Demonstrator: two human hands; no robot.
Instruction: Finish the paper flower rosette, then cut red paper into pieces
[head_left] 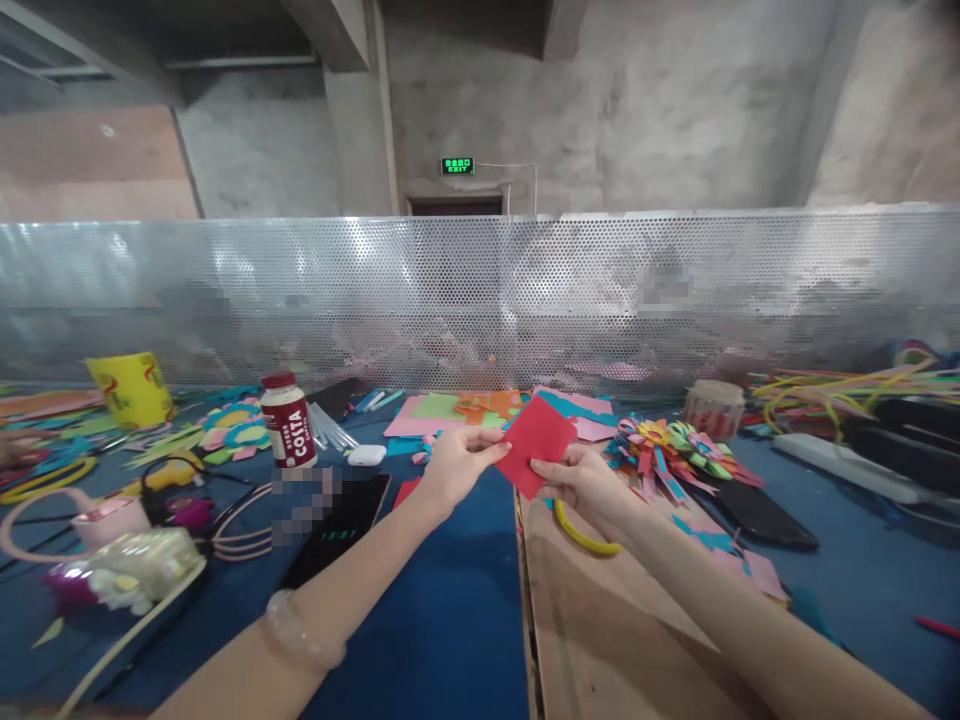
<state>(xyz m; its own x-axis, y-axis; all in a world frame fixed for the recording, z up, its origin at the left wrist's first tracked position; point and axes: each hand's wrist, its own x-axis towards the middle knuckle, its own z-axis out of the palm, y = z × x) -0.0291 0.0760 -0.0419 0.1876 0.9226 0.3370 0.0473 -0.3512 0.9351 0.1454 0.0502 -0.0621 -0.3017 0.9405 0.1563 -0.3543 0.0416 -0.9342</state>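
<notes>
A square of red paper (537,440) is held up above the table, turned so that one corner points upward. My left hand (459,466) pinches its left corner between thumb and fingers. On the lower right side, my right hand (579,480) grips the same paper, thumb in front and fingers behind. Below the right hand lies a yellow-handled tool (589,535), partly hidden; its kind cannot be made out. Another red paper piece (406,492) shows beside my left wrist. Pink, green and orange paper sheets (442,408) lie behind the hands.
Left stand a Costa bottle (288,420), a white earphone case (367,455), a phone (341,530) and a yellow cup (132,390). Right are paper ribbon flowers (667,450), a black phone (757,510), a jar (714,410) and a power strip (847,468). A perforated metal screen (465,290) closes the back.
</notes>
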